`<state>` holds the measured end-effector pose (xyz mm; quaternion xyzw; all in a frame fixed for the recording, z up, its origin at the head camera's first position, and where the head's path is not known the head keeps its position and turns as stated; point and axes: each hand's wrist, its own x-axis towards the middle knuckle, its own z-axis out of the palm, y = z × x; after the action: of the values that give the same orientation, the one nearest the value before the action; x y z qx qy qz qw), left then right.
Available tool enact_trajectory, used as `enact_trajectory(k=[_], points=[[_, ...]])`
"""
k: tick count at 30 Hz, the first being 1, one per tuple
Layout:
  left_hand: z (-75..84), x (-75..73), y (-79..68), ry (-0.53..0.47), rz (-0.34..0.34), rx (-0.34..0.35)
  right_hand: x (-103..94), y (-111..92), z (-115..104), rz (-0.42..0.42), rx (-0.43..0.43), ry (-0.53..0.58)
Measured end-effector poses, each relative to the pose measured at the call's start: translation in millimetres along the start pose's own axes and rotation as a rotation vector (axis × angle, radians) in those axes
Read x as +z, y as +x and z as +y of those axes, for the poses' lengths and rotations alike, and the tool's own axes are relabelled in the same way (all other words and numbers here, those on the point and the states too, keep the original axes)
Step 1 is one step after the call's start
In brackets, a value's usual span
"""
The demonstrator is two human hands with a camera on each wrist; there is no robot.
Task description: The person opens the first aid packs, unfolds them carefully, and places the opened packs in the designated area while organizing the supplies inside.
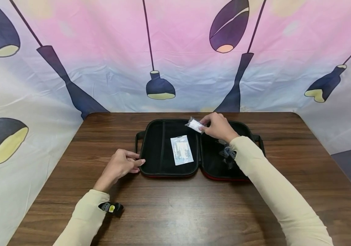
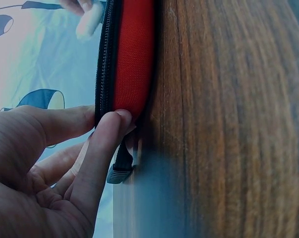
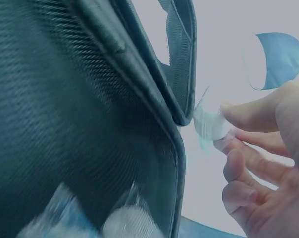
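"In front of the open case (image 1: 150,159), what do you see?"

"Brown wooden tabletop (image 1: 169,212), with pale sleeves reaching in from both sides and a small black device (image 1: 113,207) on the left wrist."

"And at the case's left edge?"

"The left hand (image 1: 121,165). Its fingers pinch the rim near the front corner; the left wrist view shows them at the zipper (image 2: 106,69) and the red side wall (image 2: 134,59)."

"How does the case lie?"

"Spread out on the tabletop, its two black halves side by side. A flat white printed sachet (image 1: 182,150) rests inside the left half, toward the hinge."

"What about the right half?"

"Small clear-wrapped pieces (image 3: 132,223) lie there; I can't tell what they are."

"Where's the other hand?"

"Above the case's far part, near the hinge. The right hand (image 1: 220,126) has its fingers clamped on a little clear packet (image 1: 194,125) with something white in it."

"Beyond the case?"

"A pastel cloth (image 1: 111,44) printed with dark hanging lamps."
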<state>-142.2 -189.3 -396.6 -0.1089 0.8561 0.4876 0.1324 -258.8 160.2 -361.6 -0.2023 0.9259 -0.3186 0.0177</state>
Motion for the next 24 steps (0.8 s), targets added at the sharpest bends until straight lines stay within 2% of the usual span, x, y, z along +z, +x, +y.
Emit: enact_trajectory(k=[7, 14, 24], points=[[0.6, 0.6, 0.7, -0.007, -0.006, -0.007, -18.0, -34, 18, 0.015, 0.041, -0.007], [1.7, -0.1, 0.9, -0.032, -0.008, -0.005, -32.8, -65, 37, 0.080, 0.074, -0.034], [2.0, 0.2, 1.2, -0.009, -0.011, -0.001, -47.1, -104, 63, 0.126, 0.159, -0.072]])
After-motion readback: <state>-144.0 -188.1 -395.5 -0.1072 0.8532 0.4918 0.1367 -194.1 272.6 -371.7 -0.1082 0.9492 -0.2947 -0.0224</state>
